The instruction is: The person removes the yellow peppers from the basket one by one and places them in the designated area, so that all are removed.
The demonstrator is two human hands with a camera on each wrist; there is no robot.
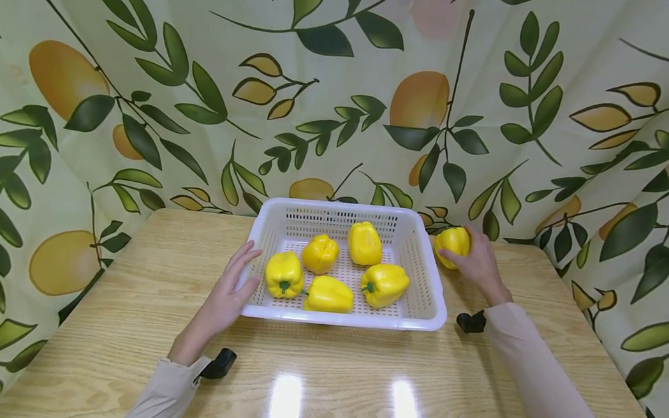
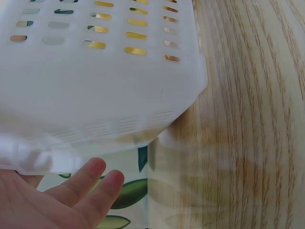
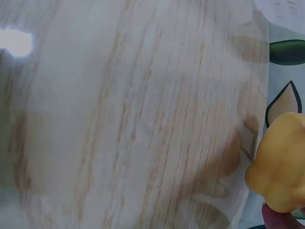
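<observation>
A white plastic basket (image 1: 342,318) with slotted walls sits on the wooden table, holding several yellow bell peppers (image 1: 329,294). At its left end my left hand (image 1: 227,292) rests against the rim, thumb and fingers spread. The left wrist view shows two extended fingers (image 2: 95,191) beside the outer side of the basket (image 2: 100,90). Just off the basket's right end, my right hand (image 1: 479,262) grips another yellow bell pepper (image 1: 452,245) between thumb and fingers. In the right wrist view that pepper (image 3: 281,162) shows at the right edge, with only a fingertip visible below it.
The wooden table (image 1: 132,324) extends to both sides and in front of the basket. A leaf-and-fruit patterned cloth (image 1: 339,126) hangs directly behind the table. Black wrist mounts (image 1: 219,363) sit at both sleeves.
</observation>
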